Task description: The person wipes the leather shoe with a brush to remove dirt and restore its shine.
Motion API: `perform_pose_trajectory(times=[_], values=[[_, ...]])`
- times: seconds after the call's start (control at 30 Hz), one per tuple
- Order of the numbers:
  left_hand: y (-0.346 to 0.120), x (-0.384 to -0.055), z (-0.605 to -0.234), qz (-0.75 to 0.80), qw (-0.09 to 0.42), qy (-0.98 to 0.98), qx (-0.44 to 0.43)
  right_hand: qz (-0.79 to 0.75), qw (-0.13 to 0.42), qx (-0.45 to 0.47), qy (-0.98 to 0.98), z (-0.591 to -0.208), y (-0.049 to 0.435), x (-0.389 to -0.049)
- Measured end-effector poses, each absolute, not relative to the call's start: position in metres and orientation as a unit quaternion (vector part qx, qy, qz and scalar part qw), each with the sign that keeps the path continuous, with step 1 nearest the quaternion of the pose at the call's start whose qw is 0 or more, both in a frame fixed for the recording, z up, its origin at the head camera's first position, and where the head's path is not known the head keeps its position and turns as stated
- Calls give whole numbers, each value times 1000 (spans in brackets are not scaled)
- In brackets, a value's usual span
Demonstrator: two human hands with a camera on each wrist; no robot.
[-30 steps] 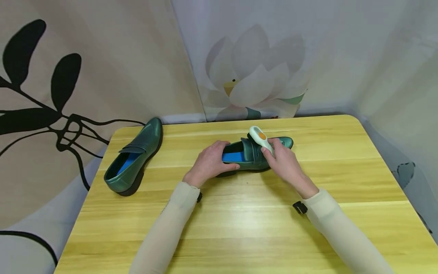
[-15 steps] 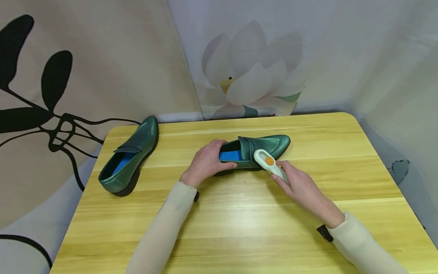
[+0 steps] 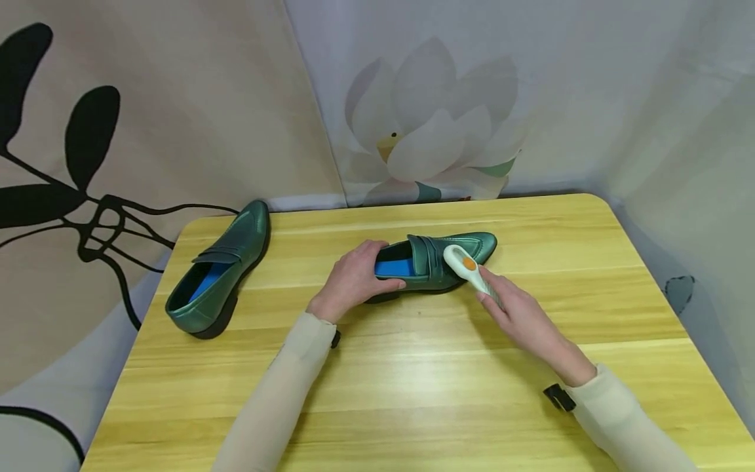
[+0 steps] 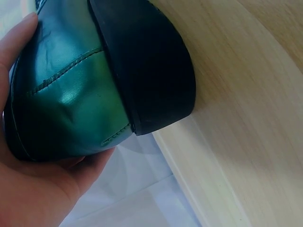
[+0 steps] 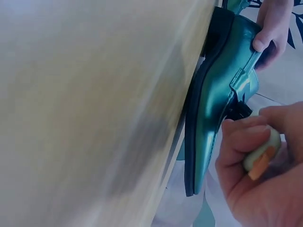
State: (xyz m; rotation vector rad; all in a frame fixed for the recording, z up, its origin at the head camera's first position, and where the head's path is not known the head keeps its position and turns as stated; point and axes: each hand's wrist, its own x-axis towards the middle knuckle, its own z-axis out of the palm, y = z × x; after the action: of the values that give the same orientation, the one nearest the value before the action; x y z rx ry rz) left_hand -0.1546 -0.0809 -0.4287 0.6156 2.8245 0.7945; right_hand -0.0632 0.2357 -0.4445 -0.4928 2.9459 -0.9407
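A green loafer (image 3: 479,244) with a blue insole lies on its dark sole, toe pointing right. My left hand (image 3: 354,278) grips its heel end, thumb along the near side; in the left wrist view the green heel counter (image 4: 71,101) sits in that hand above the black heel block (image 4: 151,66). My right hand (image 3: 525,314) holds a small white-handled brush (image 3: 463,261) with an orange spot. The brush head overlaps the loafer's near side just ahead of the strap. Its dark bristles (image 5: 240,109) show right at the upper in the right wrist view.
The matching green loafer (image 3: 250,229) stands at the table's left edge, toe toward the back. Everything rests on a light wooden table (image 3: 413,393) with rounded far corners. Patterned curtains (image 3: 436,118) hang behind it.
My right hand has drawn the brush from the loafer's top toward the near side, then moved it slightly back up and right. The left hand keeps its grip on the heel.
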Motion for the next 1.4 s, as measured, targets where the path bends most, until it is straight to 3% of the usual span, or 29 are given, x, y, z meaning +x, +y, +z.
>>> perform_pose_trajectory(times=[0.47, 0.8, 1.13, 1.4], values=[[-80, -154, -428, 262, 77, 939, 206, -314, 11, -108, 943, -439, 209, -118], [-81, -155, -427, 264, 77, 939, 207, -292, -19, -52, 955, -436, 221, -95], [-80, -155, -428, 267, 68, 938, 213, -245, -93, -31, 964, -443, 250, -98], [-81, -154, -429, 270, 72, 938, 203, -236, -89, -97, 963, -444, 231, -88]])
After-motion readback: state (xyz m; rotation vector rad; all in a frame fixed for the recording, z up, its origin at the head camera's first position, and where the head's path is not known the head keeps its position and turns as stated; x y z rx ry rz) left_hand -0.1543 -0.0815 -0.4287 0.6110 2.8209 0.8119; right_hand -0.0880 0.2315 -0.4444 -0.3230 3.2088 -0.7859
